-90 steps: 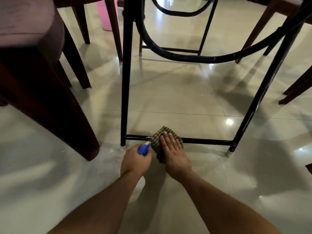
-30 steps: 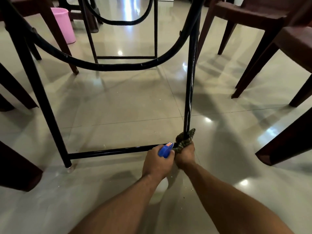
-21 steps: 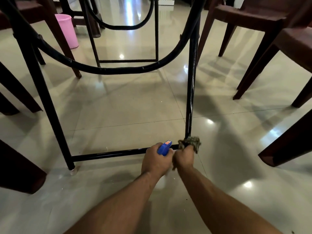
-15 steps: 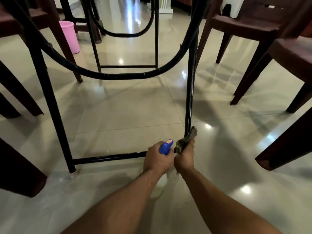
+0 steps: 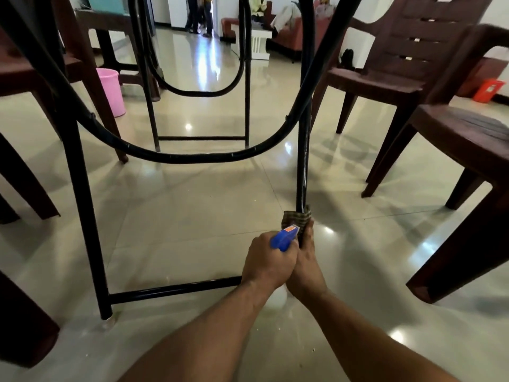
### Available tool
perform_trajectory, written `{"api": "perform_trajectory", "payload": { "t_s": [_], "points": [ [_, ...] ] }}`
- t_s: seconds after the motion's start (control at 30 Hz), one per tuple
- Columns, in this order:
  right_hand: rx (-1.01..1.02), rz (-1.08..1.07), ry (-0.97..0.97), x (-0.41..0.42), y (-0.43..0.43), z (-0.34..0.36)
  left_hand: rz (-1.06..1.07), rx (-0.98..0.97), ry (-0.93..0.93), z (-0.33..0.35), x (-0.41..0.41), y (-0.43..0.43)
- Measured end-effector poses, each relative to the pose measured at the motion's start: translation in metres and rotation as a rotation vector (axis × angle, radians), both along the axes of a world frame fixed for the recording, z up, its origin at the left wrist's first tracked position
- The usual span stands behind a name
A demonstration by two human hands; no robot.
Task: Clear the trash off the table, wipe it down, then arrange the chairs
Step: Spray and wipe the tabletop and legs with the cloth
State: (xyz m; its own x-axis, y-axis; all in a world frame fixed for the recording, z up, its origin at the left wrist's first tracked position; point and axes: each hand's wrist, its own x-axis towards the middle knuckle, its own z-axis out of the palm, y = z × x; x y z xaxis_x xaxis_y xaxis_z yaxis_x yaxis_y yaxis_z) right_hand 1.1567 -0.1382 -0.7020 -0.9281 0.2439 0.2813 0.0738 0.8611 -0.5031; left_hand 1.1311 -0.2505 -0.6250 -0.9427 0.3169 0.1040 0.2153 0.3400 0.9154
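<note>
Here, left hand (image 5: 268, 261) grips one bottle (image 5: 285, 237), right hand (image 5: 305, 268) one cloth (image 5: 297, 217).

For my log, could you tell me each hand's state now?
Left hand: grips spray bottle.
Right hand: grips cloth around the table leg.

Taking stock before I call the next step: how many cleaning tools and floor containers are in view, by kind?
cloth: 1
spray bottle: 1
pink bucket: 1
orange bin: 1
Total: 4
</note>
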Motion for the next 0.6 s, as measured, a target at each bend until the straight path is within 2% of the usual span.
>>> {"api": "perform_trajectory", "payload": {
  "t_s": [0.03,0.1,0.13,0.23,0.3,0.37,0.57,0.6],
  "points": [
    [0.018,0.022,0.014,0.002,-0.001,0.001,0.010,0.029,0.002,0.008,-0.003,0.003],
    [-0.137,0.016,-0.012,0.018,-0.008,-0.009,0.026,0.075,-0.008,0.021,-0.007,0.008],
    [-0.150,0.013,-0.045,0.028,-0.008,-0.020,0.029,0.099,-0.015,0.027,-0.009,0.010],
    [-0.020,0.082,-0.083,0.028,0.006,-0.038,0.013,0.154,-0.032,0.037,-0.014,0.016],
    [0.065,0.088,0.052,0.001,0.016,-0.020,0.008,0.167,-0.035,0.042,-0.019,0.018],
    [0.016,0.067,0.101,-0.015,0.011,0.010,0.005,0.186,-0.041,0.049,-0.026,0.018],
    [0.305,-0.032,-0.061,0.026,0.006,-0.007,0.008,0.120,0.015,0.060,-0.046,0.012],
    [0.320,-0.029,-0.030,0.019,0.007,0.001,0.005,0.114,0.013,0.060,-0.047,0.010]
  ]
}}
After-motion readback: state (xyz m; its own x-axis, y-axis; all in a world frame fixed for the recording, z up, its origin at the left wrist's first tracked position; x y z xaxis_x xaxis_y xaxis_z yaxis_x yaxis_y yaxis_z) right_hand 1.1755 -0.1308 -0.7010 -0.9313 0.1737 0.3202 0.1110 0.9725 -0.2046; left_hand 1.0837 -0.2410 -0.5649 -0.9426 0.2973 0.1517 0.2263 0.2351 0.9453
